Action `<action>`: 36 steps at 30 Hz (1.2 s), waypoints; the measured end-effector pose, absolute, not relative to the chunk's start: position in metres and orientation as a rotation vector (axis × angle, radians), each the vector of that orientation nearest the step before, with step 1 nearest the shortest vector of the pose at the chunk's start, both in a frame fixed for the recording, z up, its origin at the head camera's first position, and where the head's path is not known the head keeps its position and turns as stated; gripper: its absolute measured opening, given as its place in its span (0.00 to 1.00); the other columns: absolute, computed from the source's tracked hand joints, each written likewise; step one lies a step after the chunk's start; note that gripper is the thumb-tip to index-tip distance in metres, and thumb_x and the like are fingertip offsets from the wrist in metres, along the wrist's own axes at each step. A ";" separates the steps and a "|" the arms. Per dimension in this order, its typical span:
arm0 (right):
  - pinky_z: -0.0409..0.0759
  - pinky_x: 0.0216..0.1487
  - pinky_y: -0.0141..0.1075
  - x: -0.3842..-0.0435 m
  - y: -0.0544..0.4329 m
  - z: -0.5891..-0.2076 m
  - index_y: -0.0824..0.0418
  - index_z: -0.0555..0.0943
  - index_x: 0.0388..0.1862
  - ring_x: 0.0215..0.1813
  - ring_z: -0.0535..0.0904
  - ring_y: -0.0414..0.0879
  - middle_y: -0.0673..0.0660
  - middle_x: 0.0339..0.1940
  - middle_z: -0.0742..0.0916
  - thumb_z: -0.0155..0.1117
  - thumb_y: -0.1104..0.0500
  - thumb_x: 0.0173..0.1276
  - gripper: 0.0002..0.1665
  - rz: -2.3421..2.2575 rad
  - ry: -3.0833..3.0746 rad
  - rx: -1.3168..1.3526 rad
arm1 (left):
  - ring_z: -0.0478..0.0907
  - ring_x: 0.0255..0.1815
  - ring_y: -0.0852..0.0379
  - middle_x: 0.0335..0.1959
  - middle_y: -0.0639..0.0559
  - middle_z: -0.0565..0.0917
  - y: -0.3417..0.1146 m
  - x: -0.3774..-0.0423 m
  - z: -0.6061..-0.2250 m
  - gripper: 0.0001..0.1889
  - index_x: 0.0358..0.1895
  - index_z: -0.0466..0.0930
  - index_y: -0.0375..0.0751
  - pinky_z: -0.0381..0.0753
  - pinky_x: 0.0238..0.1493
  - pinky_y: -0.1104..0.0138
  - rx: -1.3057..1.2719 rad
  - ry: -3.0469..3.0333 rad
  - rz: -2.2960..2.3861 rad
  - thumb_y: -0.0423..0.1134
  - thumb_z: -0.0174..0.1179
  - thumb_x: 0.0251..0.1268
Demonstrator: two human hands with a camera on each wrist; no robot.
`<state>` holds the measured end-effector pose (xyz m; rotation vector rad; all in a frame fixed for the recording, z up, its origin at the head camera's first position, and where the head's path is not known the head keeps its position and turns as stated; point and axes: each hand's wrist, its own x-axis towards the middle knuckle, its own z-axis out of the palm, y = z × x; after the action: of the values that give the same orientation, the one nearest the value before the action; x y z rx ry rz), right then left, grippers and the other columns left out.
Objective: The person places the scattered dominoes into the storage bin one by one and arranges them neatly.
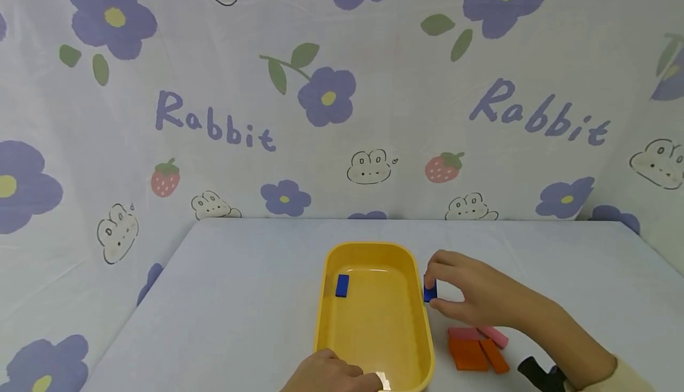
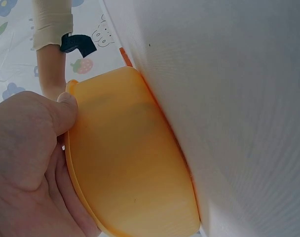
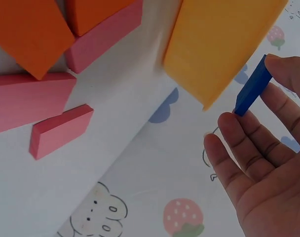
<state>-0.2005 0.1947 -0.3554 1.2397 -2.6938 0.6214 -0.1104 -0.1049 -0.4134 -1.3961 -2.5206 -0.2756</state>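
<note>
A yellow tray (image 1: 374,315) sits on the white table, with one blue block (image 1: 342,285) lying inside near its left wall. At the near end, my left hand (image 1: 332,374) grips the tray's rim; in the left wrist view its thumb (image 2: 66,111) lies against the outer wall. Just beyond the tray's right wall, my right hand (image 1: 470,288) pinches a second blue block (image 3: 252,85) between thumb and fingertips. The right wrist view shows that block held by its ends, apart from the table.
Right of the tray lie several orange blocks (image 1: 469,355) and pink blocks (image 1: 464,334), close together on the table (image 1: 240,321). A black strap (image 1: 540,374) is on the right wrist. Patterned cloth (image 1: 395,119) rises behind the table's far edge.
</note>
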 end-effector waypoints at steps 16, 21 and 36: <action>0.81 0.49 0.34 -0.218 0.163 -0.356 0.47 0.79 0.37 0.43 0.76 0.40 0.44 0.42 0.79 0.75 0.57 0.61 0.12 0.550 -2.718 1.308 | 0.52 0.15 0.79 0.15 0.73 0.61 -0.105 -0.111 -0.414 0.09 0.33 0.75 0.60 0.52 0.25 0.82 -1.395 -2.528 -0.285 0.53 0.67 0.61; 0.81 0.49 0.34 -0.222 0.154 -0.359 0.48 0.79 0.37 0.44 0.77 0.42 0.45 0.42 0.80 0.75 0.57 0.62 0.11 0.514 -2.731 1.331 | 0.50 0.15 0.79 0.15 0.73 0.59 -0.104 -0.111 -0.415 0.09 0.33 0.75 0.61 0.51 0.24 0.82 -1.396 -2.498 -0.316 0.53 0.67 0.61; 0.80 0.50 0.35 -0.228 0.137 -0.369 0.49 0.79 0.37 0.41 0.76 0.45 0.46 0.40 0.78 0.75 0.56 0.61 0.11 0.533 -2.803 1.398 | 0.51 0.14 0.79 0.15 0.73 0.58 -0.105 -0.110 -0.415 0.09 0.33 0.76 0.60 0.52 0.25 0.83 -1.392 -2.504 -0.303 0.52 0.67 0.60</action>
<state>-0.2283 0.1373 -0.3685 1.3982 -2.8031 0.5326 -0.1102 -0.1047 -0.4146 -1.3924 -2.5044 -0.3032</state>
